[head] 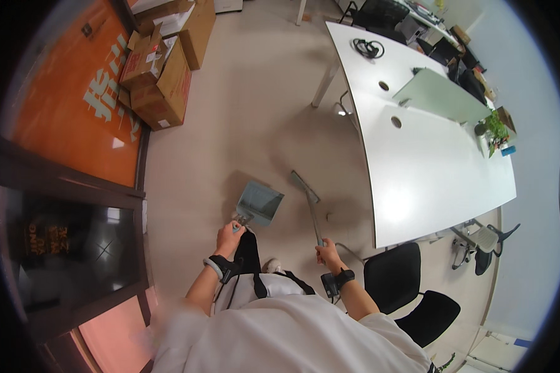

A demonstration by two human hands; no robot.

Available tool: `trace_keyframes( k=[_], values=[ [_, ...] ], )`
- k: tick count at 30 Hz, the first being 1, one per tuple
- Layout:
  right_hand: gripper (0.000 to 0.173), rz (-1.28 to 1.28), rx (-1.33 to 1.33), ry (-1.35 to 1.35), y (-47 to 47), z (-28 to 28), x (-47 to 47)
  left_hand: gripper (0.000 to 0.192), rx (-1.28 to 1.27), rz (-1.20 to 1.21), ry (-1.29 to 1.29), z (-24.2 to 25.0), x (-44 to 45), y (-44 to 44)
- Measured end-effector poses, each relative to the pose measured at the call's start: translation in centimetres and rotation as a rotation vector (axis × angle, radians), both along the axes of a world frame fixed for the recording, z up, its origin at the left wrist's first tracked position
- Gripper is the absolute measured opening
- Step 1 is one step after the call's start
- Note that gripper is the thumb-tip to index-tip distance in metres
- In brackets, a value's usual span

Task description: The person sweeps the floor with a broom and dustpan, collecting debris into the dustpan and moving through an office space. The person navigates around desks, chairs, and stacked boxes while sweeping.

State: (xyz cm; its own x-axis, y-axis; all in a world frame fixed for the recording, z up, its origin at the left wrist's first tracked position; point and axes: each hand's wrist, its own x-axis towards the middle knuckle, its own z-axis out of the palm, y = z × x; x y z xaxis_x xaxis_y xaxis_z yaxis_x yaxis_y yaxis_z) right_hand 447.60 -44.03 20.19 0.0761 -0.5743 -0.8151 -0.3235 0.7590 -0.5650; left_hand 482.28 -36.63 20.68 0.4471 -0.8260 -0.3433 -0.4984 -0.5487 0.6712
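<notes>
My left hand (229, 237) grips the handle of a grey-blue plastic dustpan (256, 215), close above the pan. A row of comb-like teeth runs along the pan's near side. My right hand (327, 252) is closed around the upper part of a long-handled broom (313, 214). The broom's narrow head (298, 179) points down to the tiled floor, right of the dustpan and apart from it. Whether the head or the pan touches the floor, I cannot tell. Both wrists wear black straps, and a light shoe (273, 265) shows between my arms.
On my right stands a white desk (429, 182) with a low glass divider (443, 95), coiled black cable (367, 48) and potted plant (494, 127). A black chair (393, 279) is close by at right. Cardboard boxes (161, 100) stand against the orange panel (74, 112) at left.
</notes>
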Motion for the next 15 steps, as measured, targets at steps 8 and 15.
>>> trace_keyframes(
  k=[8,15],
  values=[
    [0.052,-0.185,0.072,-0.133,-6.4,1.5,3.4,0.027,-0.092,-0.069,0.123,-0.8,7.5,-12.3],
    [0.044,-0.334,0.171,-0.242,-11.8,2.4,9.4,0.031,-0.064,-0.067,0.165,-0.4,13.9,-19.7]
  ],
)
